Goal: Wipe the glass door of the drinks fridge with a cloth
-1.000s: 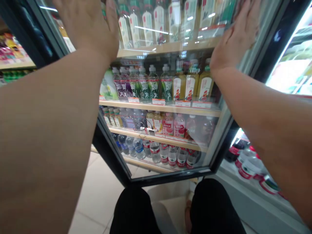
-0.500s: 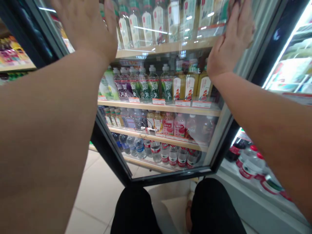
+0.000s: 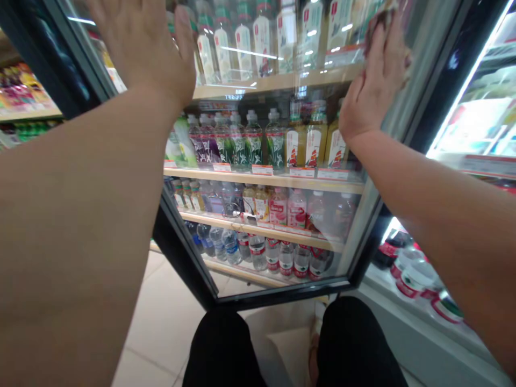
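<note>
My left hand (image 3: 149, 48) lies flat and open against the upper left of a black-framed glass fridge door (image 3: 282, 293), fingers pointing up. High on the right side of the same pane, my right hand (image 3: 373, 80) presses a brownish cloth (image 3: 381, 19) onto the glass; the cloth shows only under the fingertips. The door stands swung out towards me. Through the glass I see several shelves of drink bottles (image 3: 258, 140) with price tags along the shelf edges.
At the right the open fridge cabinet shows red-and-white bottles (image 3: 415, 274) on its lowest level and a lit interior. A shelf of colourful packets (image 3: 24, 91) stands far left. Beige floor tiles (image 3: 161, 328) lie below, with my black-trousered legs (image 3: 226, 349) close to the door.
My right hand with the cloth has slid slightly left and down on the glass. The left hand stays flat in about the same place.
</note>
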The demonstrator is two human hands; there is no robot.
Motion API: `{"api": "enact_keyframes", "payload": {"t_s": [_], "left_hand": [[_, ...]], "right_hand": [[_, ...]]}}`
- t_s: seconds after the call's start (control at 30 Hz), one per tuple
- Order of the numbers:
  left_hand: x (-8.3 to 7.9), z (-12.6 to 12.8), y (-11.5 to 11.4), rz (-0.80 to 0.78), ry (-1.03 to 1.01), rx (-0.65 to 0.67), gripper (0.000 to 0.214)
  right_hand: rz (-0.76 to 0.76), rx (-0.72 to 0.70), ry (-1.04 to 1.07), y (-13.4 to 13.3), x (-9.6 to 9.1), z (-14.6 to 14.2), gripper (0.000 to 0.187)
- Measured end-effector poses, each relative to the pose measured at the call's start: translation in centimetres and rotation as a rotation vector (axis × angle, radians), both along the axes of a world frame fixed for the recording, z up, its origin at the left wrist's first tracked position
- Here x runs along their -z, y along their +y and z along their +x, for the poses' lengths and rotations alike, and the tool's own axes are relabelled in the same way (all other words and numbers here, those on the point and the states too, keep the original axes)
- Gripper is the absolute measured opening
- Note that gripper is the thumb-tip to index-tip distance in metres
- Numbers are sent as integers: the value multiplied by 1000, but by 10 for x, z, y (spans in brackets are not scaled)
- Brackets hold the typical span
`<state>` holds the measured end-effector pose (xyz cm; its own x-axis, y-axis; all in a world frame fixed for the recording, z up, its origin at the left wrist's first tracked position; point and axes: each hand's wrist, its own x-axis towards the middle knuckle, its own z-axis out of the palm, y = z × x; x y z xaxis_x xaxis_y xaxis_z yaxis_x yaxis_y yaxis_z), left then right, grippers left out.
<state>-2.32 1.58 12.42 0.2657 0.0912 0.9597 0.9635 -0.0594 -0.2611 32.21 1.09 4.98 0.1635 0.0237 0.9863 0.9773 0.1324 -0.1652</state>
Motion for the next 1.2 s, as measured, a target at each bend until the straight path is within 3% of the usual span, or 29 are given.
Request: {"api": "enact_keyframes", "payload": {"t_s": [0.2,0.4,0.53,0.7,0.73,0.77,0.87,0.93,1.0,1.13,1.2], "left_hand": [[-2,2,-1,-5,-17,-4,64],[1,4,-7,-9,-6,0,64],[1,5,-6,5,-17,6,62],[2,7,-9,-25,-46,-15,60],[3,8,-11,-27,-52,-26,61],[3,8,-14,-37,-42,-32,62],[5,8,-19,-57,14,-24,64],[4,8,-18,-59,20,-9,64],[1,8,-11,-50,-7,-12,64],[-4,6,-1,-18,-65,-53,63],[-2,6,-3,-17,-27,-34,63]], "right_hand": [[-108,-160,-421,-8,9,-1,58],[-74,-191,-426,-2,11,6,63],[-71,-158,-344,-2,-11,-6,67],[-49,-23,150,-2,-56,-43,72],[-51,-14,142,-3,-59,-49,69],[-65,-22,33,-5,-59,-53,65],[-145,-129,-615,-11,-48,-56,59],[-182,-181,-843,-14,-39,-54,60],[-165,-165,-774,-14,-35,-52,60],[-69,-53,-216,-8,-38,-56,62],[-45,-35,-62,-8,-38,-59,64]]}}
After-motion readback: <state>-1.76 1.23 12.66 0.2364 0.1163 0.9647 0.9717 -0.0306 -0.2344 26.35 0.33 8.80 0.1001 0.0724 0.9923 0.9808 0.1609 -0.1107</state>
